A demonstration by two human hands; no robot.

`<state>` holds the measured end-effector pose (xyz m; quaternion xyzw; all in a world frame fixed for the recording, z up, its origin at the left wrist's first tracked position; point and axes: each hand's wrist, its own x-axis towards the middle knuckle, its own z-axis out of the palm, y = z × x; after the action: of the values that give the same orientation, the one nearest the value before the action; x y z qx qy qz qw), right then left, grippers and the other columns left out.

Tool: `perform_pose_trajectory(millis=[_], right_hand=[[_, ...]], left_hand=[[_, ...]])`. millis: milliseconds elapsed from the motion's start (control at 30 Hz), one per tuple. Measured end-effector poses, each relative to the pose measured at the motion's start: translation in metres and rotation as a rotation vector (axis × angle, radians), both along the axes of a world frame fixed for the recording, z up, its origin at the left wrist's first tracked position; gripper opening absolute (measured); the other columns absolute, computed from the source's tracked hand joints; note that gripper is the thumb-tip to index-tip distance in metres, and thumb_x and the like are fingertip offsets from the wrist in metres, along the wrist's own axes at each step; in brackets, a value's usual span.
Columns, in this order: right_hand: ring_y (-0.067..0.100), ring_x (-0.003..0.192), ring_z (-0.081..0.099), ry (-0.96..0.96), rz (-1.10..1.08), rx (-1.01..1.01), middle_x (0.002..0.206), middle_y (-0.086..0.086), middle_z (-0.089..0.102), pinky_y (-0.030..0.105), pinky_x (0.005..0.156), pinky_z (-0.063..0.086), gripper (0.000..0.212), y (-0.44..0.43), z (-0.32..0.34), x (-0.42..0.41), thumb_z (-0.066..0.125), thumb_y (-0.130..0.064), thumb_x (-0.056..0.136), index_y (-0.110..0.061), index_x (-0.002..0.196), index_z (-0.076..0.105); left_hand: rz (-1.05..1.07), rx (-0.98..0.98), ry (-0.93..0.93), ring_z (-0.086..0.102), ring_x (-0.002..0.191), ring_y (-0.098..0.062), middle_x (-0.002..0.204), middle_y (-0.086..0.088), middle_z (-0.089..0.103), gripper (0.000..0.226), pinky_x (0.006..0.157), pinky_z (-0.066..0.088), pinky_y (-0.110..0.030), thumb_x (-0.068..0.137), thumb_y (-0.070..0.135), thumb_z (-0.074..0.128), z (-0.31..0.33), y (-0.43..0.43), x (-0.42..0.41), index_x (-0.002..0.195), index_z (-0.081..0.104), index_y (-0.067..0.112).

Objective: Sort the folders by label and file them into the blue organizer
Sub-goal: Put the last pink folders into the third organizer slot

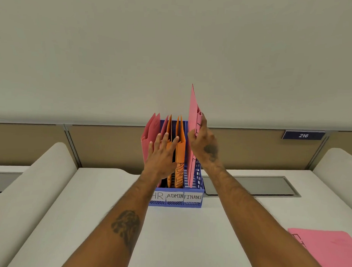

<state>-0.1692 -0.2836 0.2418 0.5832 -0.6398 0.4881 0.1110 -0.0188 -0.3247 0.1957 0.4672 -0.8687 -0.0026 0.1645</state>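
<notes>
The blue organizer [199,191] stands on the desk with three slots labelled HR, ADMIN and FINANCE. Pink folders [151,130] stand in the HR slot and orange folders [180,145] in the ADMIN slot. My right hand [204,142] grips a pink folder [193,108] upright, its lower end inside the FINANCE slot. My left hand [162,155] rests flat with spread fingers against the orange folders, holding nothing. Another pink folder [326,250] lies flat on the desk at the lower right.
A tan partition [103,144] runs behind the organizer, carrying a small sign reading 216 [303,135]. A grey cable hatch [251,185] sits in the white desk [177,233] right of the organizer. Rounded white dividers rise at the far left and right.
</notes>
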Motion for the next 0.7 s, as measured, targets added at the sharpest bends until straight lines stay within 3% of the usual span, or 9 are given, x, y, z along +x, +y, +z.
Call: perform_pose_trajectory(millis=[300,500,633,700], right_hand=[[0.029,0.074,0.068,0.005,-0.025,0.045,0.119,0.02,0.063,0.043,0.061,0.061,0.053,-0.023,-0.05,0.004,0.043,-0.028,0.099,-0.01,0.148,0.033],[0.023,0.109,0.061,-0.025,0.096,0.198,0.147,0.012,0.041,0.041,0.075,0.061,0.056,-0.018,-0.076,-0.001,0.038,-0.033,0.103,-0.02,0.153,0.015],[0.017,0.095,0.06,-0.09,0.138,0.312,0.144,0.013,0.043,0.042,0.071,0.061,0.057,-0.014,-0.085,-0.006,0.035,-0.032,0.103,-0.021,0.153,0.01],[0.019,0.099,0.06,-0.114,0.144,0.35,0.143,0.013,0.043,0.042,0.075,0.061,0.058,-0.011,-0.088,-0.008,0.035,-0.032,0.103,-0.022,0.154,0.008]], left_hand=[[0.013,-0.116,0.073,-0.009,0.152,-0.027,0.166,-0.003,0.001,0.083,0.114,-0.01,-0.046,0.091,0.042,0.058,-0.015,-0.007,0.001,0.153,0.002,0.038],[0.022,-0.118,0.086,-0.006,0.152,-0.027,0.165,-0.002,0.003,0.083,0.117,-0.002,-0.048,0.09,0.041,0.059,-0.018,-0.009,0.002,0.153,0.004,0.038],[0.029,-0.12,0.078,-0.005,0.152,-0.027,0.165,-0.003,0.004,0.085,0.115,-0.004,-0.047,0.09,0.041,0.06,-0.017,-0.009,0.001,0.153,0.003,0.037],[0.027,-0.115,0.076,-0.005,0.152,-0.027,0.165,-0.003,0.004,0.085,0.117,-0.002,-0.049,0.089,0.04,0.06,-0.016,-0.008,0.001,0.153,0.004,0.037]])
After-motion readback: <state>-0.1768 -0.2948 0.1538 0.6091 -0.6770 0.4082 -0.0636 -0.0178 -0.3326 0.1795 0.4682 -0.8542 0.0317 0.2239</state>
